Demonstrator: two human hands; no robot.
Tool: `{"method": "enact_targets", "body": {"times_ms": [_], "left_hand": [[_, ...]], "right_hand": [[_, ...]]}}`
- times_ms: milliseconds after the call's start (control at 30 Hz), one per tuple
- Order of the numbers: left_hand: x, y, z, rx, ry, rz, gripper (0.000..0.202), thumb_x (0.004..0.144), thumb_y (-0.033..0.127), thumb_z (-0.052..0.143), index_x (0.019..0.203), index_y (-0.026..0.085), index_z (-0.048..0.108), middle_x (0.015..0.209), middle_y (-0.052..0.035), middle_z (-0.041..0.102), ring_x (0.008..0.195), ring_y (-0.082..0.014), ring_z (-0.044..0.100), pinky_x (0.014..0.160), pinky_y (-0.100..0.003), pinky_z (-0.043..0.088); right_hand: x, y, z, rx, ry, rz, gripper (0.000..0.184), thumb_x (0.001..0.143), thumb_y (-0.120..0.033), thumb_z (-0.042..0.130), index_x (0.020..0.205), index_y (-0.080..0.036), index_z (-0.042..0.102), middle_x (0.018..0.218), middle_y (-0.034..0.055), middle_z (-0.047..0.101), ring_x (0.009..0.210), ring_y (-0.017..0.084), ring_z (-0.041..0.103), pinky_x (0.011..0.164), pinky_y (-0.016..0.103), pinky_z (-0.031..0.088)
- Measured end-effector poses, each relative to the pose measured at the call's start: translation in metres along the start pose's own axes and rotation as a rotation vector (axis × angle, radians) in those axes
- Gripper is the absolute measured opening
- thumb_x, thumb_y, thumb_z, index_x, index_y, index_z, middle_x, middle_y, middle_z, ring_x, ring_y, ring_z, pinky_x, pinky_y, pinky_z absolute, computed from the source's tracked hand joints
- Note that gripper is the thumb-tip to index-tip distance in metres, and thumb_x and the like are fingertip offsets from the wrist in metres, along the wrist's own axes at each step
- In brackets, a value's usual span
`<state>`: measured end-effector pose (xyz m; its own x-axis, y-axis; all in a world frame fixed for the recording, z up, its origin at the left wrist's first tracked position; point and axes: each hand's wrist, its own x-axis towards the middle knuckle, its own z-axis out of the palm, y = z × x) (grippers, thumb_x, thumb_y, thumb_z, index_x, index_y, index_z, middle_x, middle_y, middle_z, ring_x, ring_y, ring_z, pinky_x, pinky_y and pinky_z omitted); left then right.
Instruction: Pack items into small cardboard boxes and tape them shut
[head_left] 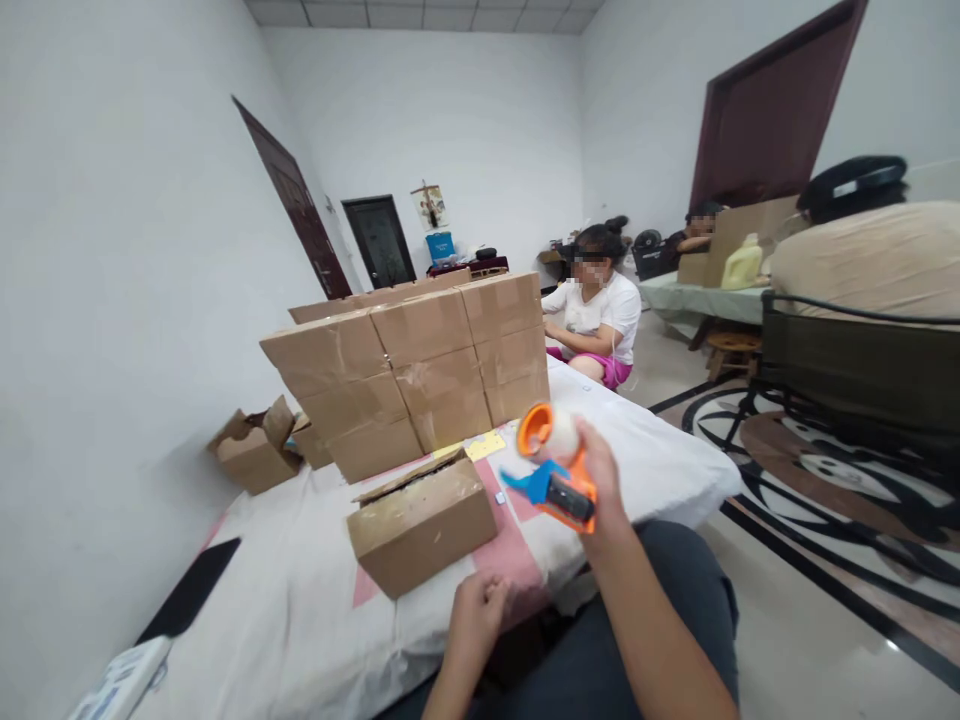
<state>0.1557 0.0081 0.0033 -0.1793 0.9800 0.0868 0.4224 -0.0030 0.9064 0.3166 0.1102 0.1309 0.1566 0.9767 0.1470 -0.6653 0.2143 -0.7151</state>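
My right hand [602, 475] grips an orange and blue tape dispenser [564, 490], raised above the near right part of the bed-like surface. A roll of clear tape [556, 436] sits on it. My left hand [480, 603] is low at the near edge of the cloth, fingers curled shut, with nothing visible in them. Just beyond it lies a cardboard box [424, 525], which the hand does not touch. A gap shows along the box's top flaps, at the far side.
Behind the box, several taped cartons [439, 375] stand stacked as a wall. An opened carton [255, 450] sits at the left, a black flat pad [191, 590] nearer. Across the cloth [637, 440], a person [600, 310] sits by the stack. A green-framed chair [855, 350] stands right.
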Motion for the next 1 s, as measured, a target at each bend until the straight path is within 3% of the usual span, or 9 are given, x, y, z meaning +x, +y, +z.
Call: {"method": "enact_targets", "body": {"times_ms": [100,167,267,433,600,733,800,867,1000], "left_hand": [[0.005,0.005,0.004,-0.110,0.028,0.032,0.051,0.079,0.065,0.056,0.060,0.018,0.054,0.054,0.0040,0.038,0.053,-0.0117,0.038,0.052,-0.024,0.027],[0.007,0.017,0.000,-0.234,0.038,0.066,0.046,0.084,0.062,0.056,0.073,0.017,0.060,0.055,0.0054,0.040,0.051,-0.0103,0.037,0.051,-0.023,0.027],[0.008,0.028,-0.009,-0.382,-0.005,0.080,0.045,0.087,0.060,0.057,0.099,0.016,0.062,0.052,0.0077,0.043,0.047,-0.0095,0.037,0.049,-0.021,0.028],[0.002,0.018,-0.021,-0.434,0.001,0.043,0.061,0.089,0.056,0.059,0.132,0.014,0.049,0.054,0.0069,0.051,0.049,-0.0105,0.045,0.051,-0.021,0.033],[0.000,0.016,-0.035,-0.394,0.048,0.057,0.064,0.093,0.050,0.055,0.143,0.015,0.035,0.057,0.0066,0.055,0.052,-0.0110,0.048,0.054,-0.021,0.035],[0.001,0.019,-0.043,-0.382,0.121,0.068,0.053,0.095,0.047,0.053,0.137,0.017,0.040,0.058,0.0079,0.053,0.054,-0.0106,0.048,0.055,-0.021,0.035],[0.000,0.019,-0.045,-0.376,0.138,0.081,0.049,0.096,0.045,0.052,0.136,0.018,0.041,0.059,0.0081,0.053,0.055,-0.0105,0.048,0.057,-0.022,0.037],[0.000,0.018,-0.048,-0.367,0.148,0.103,0.047,0.097,0.043,0.052,0.135,0.019,0.041,0.061,0.0079,0.054,0.057,-0.0107,0.050,0.060,-0.022,0.039],[0.000,0.016,-0.053,-0.326,0.158,0.145,0.044,0.098,0.041,0.052,0.136,0.020,0.042,0.062,0.0070,0.056,0.059,-0.0115,0.054,0.064,-0.024,0.042]], "right_hand": [[0.024,-0.020,-0.014,0.028,0.016,-0.063,0.040,0.074,-0.052,0.071,0.091,-0.016,0.068,0.080,0.0060,0.075,0.074,0.024,0.073,0.065,0.035,0.059],[0.042,-0.012,-0.019,-0.046,0.006,-0.160,0.042,0.074,-0.055,0.072,0.090,-0.017,0.066,0.078,0.0041,0.074,0.070,0.021,0.071,0.063,0.033,0.057],[0.066,0.035,-0.020,-0.227,-0.091,-0.168,0.046,0.079,-0.062,0.065,0.090,-0.018,0.062,0.075,0.0016,0.070,0.066,0.017,0.066,0.061,0.029,0.054],[0.086,0.135,-0.020,-0.570,-0.268,-0.082,0.035,0.081,-0.055,0.059,0.091,-0.022,0.053,0.078,-0.0017,0.063,0.069,0.016,0.062,0.063,0.028,0.052],[0.090,0.175,-0.030,-0.706,-0.215,-0.010,0.028,0.075,-0.046,0.062,0.085,-0.021,0.054,0.075,0.0004,0.062,0.075,0.020,0.062,0.070,0.032,0.053],[0.088,0.148,-0.029,-0.809,-0.087,-0.064,0.039,0.074,-0.039,0.066,0.106,-0.020,0.059,0.115,0.0125,0.065,0.110,0.027,0.060,0.093,0.041,0.049],[0.075,0.118,-0.018,-0.875,-0.133,-0.169,0.041,0.076,-0.038,0.067,0.112,-0.020,0.062,0.128,0.0145,0.061,0.120,0.029,0.056,0.101,0.044,0.045],[0.052,0.086,-0.003,-0.908,-0.401,-0.264,0.030,0.084,-0.037,0.063,0.109,-0.021,0.068,0.124,0.0115,0.065,0.117,0.027,0.059,0.102,0.045,0.045],[-0.005,0.044,0.025,-0.941,-0.953,-0.255,0.013,0.084,-0.031,0.069,0.095,-0.025,0.074,0.121,0.0065,0.064,0.121,0.024,0.057,0.105,0.043,0.043]]}}
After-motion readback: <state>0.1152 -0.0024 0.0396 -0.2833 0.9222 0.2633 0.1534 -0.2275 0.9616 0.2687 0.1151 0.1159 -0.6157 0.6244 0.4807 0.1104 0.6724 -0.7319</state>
